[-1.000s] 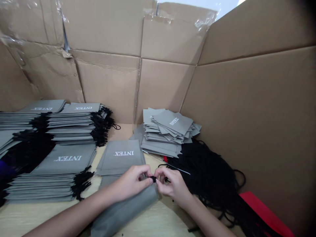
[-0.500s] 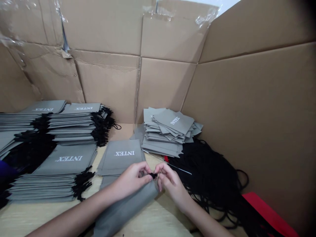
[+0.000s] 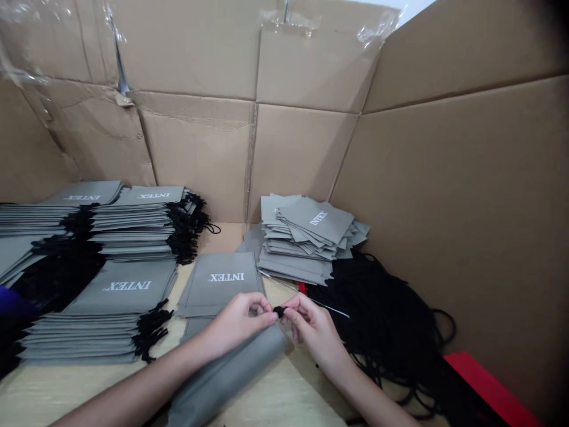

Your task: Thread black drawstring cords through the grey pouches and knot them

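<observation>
My left hand (image 3: pixel 237 325) pinches the top edge of a grey fabric pouch (image 3: pixel 222 379) that lies across the wooden table toward me. My right hand (image 3: pixel 313 332) faces it, fingers pinched on the short black cord end (image 3: pixel 279 311) that sticks out of the pouch's top. The two hands nearly touch at the cord. Just behind them lies a small flat pile of grey pouches printed INTEX (image 3: pixel 220 283).
Tall stacks of finished grey pouches with black cords (image 3: pixel 128 231) fill the left. A loose heap of grey pouches (image 3: pixel 306 237) sits at the back, a tangle of black cords (image 3: pixel 382 320) and a red item (image 3: pixel 484 385) to the right. Cardboard walls (image 3: pixel 444 196) enclose everything. A thin metal rod (image 3: pixel 331 309) lies behind my right hand.
Both hands stay at the pouch's top; the fingers have shifted slightly on the black cord and the pouch end has risen a little. The view drifted slightly.
</observation>
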`<action>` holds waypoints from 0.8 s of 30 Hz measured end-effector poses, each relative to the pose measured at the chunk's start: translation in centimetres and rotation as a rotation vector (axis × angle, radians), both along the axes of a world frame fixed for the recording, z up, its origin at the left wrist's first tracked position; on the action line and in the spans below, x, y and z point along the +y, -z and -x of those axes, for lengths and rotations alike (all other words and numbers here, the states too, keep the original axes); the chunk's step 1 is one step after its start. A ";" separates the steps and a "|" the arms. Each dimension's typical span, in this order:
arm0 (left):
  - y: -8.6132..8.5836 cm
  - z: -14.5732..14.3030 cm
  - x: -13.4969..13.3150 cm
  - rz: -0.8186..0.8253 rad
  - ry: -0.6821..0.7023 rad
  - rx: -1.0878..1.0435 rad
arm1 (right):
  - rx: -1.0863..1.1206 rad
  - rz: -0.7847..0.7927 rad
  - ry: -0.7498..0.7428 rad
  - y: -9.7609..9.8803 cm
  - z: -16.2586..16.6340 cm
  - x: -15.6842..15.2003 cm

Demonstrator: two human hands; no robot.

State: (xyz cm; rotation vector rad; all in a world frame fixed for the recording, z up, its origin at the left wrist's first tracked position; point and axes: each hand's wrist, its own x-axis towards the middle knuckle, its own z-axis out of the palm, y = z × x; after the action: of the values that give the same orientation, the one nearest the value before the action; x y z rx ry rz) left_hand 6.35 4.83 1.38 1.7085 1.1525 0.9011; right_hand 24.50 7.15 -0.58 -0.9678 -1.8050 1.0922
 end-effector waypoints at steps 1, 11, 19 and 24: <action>-0.1 0.0 0.0 -0.002 0.002 -0.012 | -0.006 0.000 0.007 -0.1 0.0 0.0; -0.1 -0.3 -0.6 -0.110 -0.020 0.083 | -0.192 -0.174 0.003 -0.2 -0.2 -0.4; -0.3 -0.2 -0.9 -0.179 -0.008 0.219 | -0.293 -0.271 -0.015 -0.7 -0.3 -0.8; 0.0 0.0 -0.8 -0.187 -0.019 0.287 | -0.313 -0.251 -0.049 -0.8 -0.5 -0.5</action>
State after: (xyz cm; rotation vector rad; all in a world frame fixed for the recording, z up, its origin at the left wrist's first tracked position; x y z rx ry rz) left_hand 6.37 4.04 1.34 2.0323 1.3059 0.8143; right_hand 24.99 6.64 0.23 -0.9864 -2.1680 0.7471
